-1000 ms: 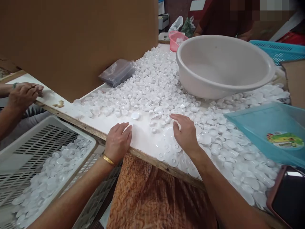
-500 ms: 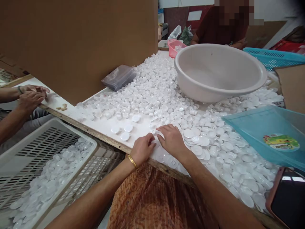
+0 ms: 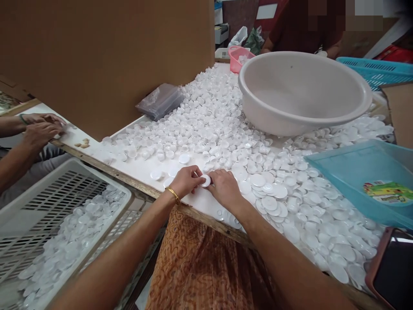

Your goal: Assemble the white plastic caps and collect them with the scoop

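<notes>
Between my two hands, just above the white tabletop [image 3: 196, 202], is a small round white plastic cap [image 3: 205, 181]. My left hand [image 3: 184, 181], with a gold bracelet at the wrist, pinches the cap's left side. On the other side, the curled fingers and thumb of my right hand [image 3: 225, 187] grip its right edge. A few white discs [image 3: 184, 159] lie apart, beyond my left hand. To the right of my right hand, flat white discs [image 3: 269, 203] are piled up. Several clear-white discs lie by the table edge under my right wrist.
A heap of white plastic parts [image 3: 213, 112] spreads over the table. On it stand a large white basin [image 3: 290, 112] and a blue tray [image 3: 342, 159]. A phone [image 3: 392, 267] lies at right. A white crate [image 3: 106, 181] holds more parts. A co-worker's hands [image 3: 43, 129] are at left.
Both hands have moved slightly away from the table edge, and the white cap now shows between them. The camera view has shifted a little.
</notes>
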`<state>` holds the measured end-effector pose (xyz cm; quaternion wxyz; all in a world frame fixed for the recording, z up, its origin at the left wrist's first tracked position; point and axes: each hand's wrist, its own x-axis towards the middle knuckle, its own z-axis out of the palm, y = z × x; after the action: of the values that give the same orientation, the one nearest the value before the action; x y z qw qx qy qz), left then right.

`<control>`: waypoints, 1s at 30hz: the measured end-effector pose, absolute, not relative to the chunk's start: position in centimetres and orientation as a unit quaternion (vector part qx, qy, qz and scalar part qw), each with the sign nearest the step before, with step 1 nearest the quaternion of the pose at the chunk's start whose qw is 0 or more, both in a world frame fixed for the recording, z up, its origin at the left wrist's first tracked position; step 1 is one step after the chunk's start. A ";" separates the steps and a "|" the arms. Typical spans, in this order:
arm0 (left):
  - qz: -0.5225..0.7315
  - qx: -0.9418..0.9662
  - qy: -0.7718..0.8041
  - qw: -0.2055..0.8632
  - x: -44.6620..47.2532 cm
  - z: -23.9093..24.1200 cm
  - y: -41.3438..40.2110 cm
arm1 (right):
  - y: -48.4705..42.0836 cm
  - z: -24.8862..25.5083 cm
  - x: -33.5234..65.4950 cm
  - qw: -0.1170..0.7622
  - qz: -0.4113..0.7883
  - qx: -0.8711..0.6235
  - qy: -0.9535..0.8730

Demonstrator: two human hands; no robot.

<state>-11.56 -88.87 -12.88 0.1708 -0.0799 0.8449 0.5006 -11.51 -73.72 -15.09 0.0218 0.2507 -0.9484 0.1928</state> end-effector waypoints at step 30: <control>0.607 -0.110 0.737 0.278 -11.7 -12.2 -89.0 | -73.2 -15.4 -8.6 0.114 0.181 0.346 -0.913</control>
<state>-11.74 -88.97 -12.20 0.2776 -0.1102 0.7366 0.6067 -8.63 -73.19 -15.39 0.1139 0.3462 -0.9134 0.1814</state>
